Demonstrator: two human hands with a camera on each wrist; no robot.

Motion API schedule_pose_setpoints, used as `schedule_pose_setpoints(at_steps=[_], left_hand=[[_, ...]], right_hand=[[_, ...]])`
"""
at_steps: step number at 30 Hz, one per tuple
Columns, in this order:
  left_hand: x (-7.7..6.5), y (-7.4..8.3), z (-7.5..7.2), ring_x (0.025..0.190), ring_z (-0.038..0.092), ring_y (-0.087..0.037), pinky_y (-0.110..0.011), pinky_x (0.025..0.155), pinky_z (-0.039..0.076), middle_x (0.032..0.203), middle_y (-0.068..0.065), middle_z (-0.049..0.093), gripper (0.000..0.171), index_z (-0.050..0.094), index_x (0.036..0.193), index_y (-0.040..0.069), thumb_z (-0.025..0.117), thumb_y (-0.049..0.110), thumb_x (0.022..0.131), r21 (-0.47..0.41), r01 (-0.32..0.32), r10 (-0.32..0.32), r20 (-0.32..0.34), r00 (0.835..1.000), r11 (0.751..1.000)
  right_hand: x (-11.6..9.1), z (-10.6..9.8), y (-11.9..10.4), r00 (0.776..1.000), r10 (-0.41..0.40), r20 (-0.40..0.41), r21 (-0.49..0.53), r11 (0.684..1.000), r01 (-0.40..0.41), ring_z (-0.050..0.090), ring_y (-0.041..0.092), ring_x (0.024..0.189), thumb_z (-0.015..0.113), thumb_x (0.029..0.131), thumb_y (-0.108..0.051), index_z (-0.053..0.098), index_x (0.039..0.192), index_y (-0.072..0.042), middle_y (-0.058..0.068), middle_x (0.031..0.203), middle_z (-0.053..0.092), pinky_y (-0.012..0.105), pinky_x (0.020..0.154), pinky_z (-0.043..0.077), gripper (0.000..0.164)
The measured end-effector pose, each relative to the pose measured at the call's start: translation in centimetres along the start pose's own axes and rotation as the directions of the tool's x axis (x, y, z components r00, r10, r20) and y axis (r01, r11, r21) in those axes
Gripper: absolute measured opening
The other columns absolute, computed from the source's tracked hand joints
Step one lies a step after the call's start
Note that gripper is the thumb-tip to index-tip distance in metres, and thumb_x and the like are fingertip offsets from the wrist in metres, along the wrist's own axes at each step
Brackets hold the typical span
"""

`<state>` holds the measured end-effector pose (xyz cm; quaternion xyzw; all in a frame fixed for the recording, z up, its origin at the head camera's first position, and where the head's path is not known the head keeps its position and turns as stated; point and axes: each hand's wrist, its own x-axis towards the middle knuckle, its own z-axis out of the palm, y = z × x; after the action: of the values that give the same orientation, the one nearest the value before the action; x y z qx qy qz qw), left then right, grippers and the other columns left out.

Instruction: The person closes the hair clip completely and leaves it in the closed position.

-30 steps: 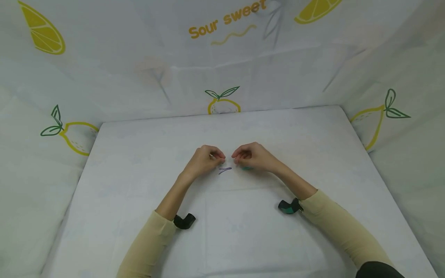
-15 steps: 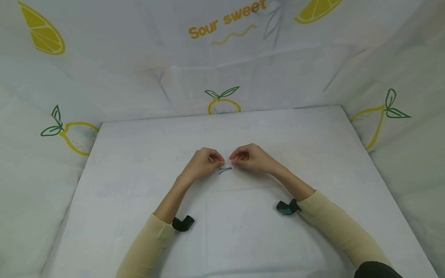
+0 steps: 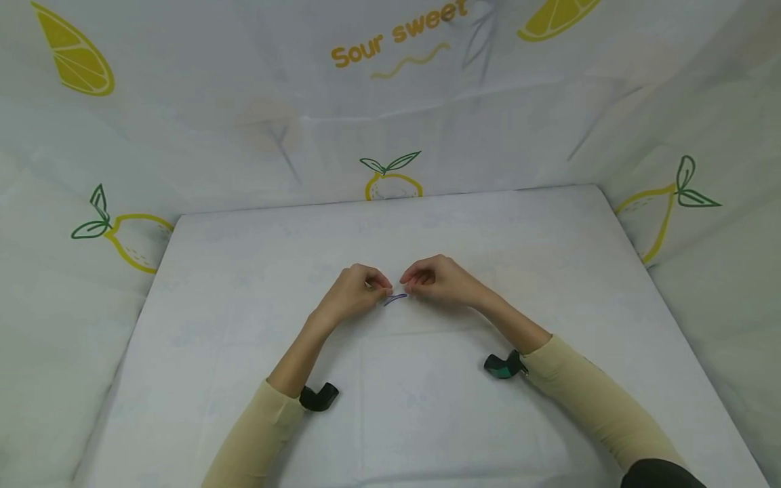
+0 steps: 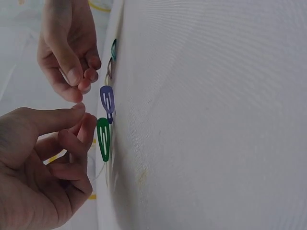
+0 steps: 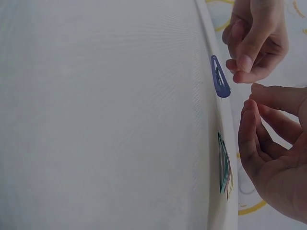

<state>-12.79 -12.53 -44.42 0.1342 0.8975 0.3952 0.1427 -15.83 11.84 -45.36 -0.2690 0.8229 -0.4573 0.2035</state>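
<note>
White cloth [image 3: 415, 413] bears the purple clip [image 3: 396, 297] between left hand [image 3: 355, 295] and right hand [image 3: 448, 281], their loosely curled fingertips close together, nothing visibly pinched. Thin from above, the clip probably stands on edge, propped by its splayed halves.

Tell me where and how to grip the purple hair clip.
Probably best: pinch the purple hair clip by its broad rounded end, coming down from above beside the right hand. It appears to stand on edge, a flat face showing in each wrist view, so thumb and fingertip should close across the faces; its legs spread toward the left hand, making that end likely more awkward.
</note>
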Motion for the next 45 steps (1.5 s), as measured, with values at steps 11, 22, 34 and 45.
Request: schedule_pose_setpoints(at_steps=[11, 22, 34, 45], left_hand=[[-0.4, -0.3, 0.1, 0.106, 0.075, -0.024, -0.041, 0.097, 0.056, 0.091, -0.005, 0.081, 0.007, 0.083, 0.098, 0.008, 0.078, 0.013, 0.097, 0.028, -0.009, 0.009, -0.008, 1.000, 1.000], [-0.6, -0.7, 0.4, 0.084, 0.068, -0.014, -0.030, 0.082, 0.052, 0.090, -0.005, 0.081, 0.007, 0.083, 0.097, 0.008, 0.079, 0.014, 0.097, 0.019, -0.002, 0.002, 0.002, 1.000, 1.000], [-0.8, -0.8, 0.5, 0.079, 0.066, -0.011, -0.029, 0.078, 0.051, 0.087, -0.004, 0.080, 0.005, 0.082, 0.098, 0.008, 0.080, 0.013, 0.095, 0.026, 0.006, -0.005, -0.002, 1.000, 1.000], [-1.0, -0.8, 0.6, 0.077, 0.065, -0.013, -0.029, 0.076, 0.050, 0.085, -0.004, 0.078, 0.010, 0.082, 0.102, 0.006, 0.080, 0.010, 0.094, 0.011, 0.009, -0.009, -0.004, 1.000, 1.000]], right_hand=[[0.1, 0.4, 0.0, 1.000, -0.006, 0.028, 0.009, 1.000, 0.006, 0.069, 0.015, 0.085, 0.076, 0.100, -0.007, 0.080, 0.113, -0.003, 0.006, 0.094, 0.077, 0.020, 0.080, 0.056, 0.015], [0.0, 0.8, 0.0, 0.999, 0.004, 0.054, -0.004, 1.000, -0.004, 0.067, 0.013, 0.083, 0.075, 0.101, -0.009, 0.080, 0.113, -0.003, 0.005, 0.093, 0.076, 0.020, 0.079, 0.056, 0.014], [0.1, 1.3, 0.2, 0.997, 0.026, 0.069, -0.036, 0.999, -0.023, 0.068, 0.010, 0.084, 0.076, 0.101, -0.010, 0.080, 0.112, -0.005, 0.004, 0.094, 0.077, 0.021, 0.080, 0.057, 0.014], [0.1, 1.4, -0.1, 0.995, 0.022, 0.092, -0.061, 0.998, -0.016, 0.068, 0.009, 0.084, 0.076, 0.101, -0.011, 0.080, 0.112, -0.002, 0.006, 0.095, 0.079, 0.021, 0.080, 0.057, 0.015]])
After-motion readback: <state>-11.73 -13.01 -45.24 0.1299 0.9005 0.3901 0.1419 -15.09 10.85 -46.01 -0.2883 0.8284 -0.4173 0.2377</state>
